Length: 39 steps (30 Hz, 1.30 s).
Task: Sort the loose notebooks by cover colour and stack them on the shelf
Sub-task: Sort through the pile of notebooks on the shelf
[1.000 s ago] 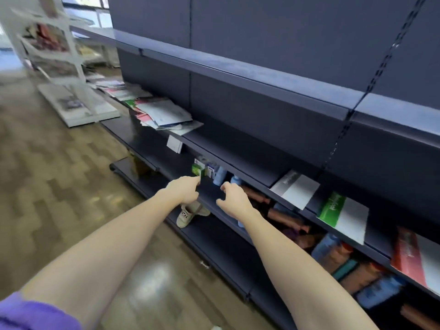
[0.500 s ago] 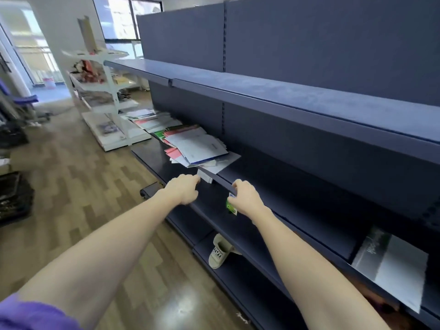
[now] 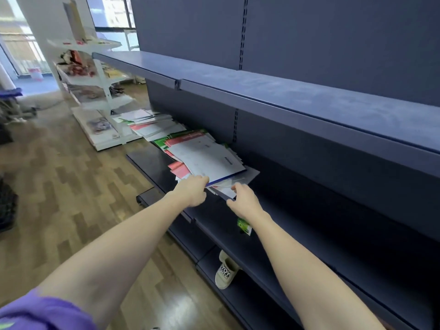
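Both hands at the loose notebooks on the dark shelf.

The left hand (image 3: 194,190) grips the near edge of the notebooks (image 3: 204,156) piled on the shelf (image 3: 273,210); the right hand (image 3: 244,201) seems to pinch a lower sheet's corner, fingers curled.

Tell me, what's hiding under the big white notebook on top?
Under the big white notebook, red notebooks and green notebooks peek out. Most covers beneath stay hidden.

Wood-pattern floor (image 3: 59,186) spreads out on my left, shiny near me. Dark blue shelving unit (image 3: 309,55) fills my right. Far left, a white display rack (image 3: 100,79) stands before bright windows (image 3: 109,10), daylight pouring in there.
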{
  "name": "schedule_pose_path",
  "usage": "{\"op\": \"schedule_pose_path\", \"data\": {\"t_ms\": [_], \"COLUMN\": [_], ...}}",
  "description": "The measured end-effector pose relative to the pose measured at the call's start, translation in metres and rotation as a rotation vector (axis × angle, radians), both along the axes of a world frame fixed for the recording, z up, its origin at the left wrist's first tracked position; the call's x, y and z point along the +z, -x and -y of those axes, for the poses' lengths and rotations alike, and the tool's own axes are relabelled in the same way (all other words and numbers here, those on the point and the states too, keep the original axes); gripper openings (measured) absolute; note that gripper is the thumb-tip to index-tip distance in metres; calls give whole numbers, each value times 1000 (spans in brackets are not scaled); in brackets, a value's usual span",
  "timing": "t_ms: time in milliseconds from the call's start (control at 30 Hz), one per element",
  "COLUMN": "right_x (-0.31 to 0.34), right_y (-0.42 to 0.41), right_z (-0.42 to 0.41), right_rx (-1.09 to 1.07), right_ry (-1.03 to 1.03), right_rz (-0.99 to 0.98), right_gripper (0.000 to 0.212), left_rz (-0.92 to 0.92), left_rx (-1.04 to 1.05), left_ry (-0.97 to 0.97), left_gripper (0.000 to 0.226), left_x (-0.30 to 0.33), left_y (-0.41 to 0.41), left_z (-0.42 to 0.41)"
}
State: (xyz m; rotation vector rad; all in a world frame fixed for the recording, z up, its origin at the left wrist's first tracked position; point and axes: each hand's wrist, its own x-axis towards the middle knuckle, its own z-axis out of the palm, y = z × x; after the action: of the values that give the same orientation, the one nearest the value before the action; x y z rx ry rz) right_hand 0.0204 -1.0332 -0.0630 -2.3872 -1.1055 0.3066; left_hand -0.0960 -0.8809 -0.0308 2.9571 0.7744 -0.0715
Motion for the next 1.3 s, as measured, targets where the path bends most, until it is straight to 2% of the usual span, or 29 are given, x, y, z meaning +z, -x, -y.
{"op": "schedule_pose_path", "data": {"t_ms": [200, 333, 467, 600, 733, 833, 933, 1000, 1100, 1300], "right_x": [-7, -6, -3, -6, -8, -6, -9, -12, -15, -11], "right_y": [-23, -29, -31, -29, -25, -23, -21, -20, -17, -3], "right_z": [-50, -80, -102, -129, -155, -176, -193, -199, -202, -194], "right_rx": [-163, -274, -363, -449, -536, -573, -676, -748, -882, -1033], "right_ry": [-14, 33, 44, 41, 190, 231, 221, 164, 12, -135], "right_rz": [-7, -27, -40, -80, 78, -20, -159, -225, -303, -473], "right_gripper": [35, 27, 36, 40, 40, 55, 89, 96, 89, 54], "left_rz": [8, -63, -127, -146, -98, -86, -84, -58, -8, -88], "left_rx": [-179, -308, -378, -364, -368, -381, -408, -441, -485, -529], "left_ry": [42, 2, -96, -150, -120, -70, -119, -154, -171, -183], "left_gripper": [53, 69, 76, 88, 80, 70, 77, 75, 66, 58], "left_x": [-14, -24, -32, -30, -23, -17, -16, -18, -20, -8], "left_y": [-49, -79, -102, -116, -117, -113, -109, -105, -101, -92], "left_z": [-60, -98, -128, -155, -177, -188, -195, -198, -203, -198]}}
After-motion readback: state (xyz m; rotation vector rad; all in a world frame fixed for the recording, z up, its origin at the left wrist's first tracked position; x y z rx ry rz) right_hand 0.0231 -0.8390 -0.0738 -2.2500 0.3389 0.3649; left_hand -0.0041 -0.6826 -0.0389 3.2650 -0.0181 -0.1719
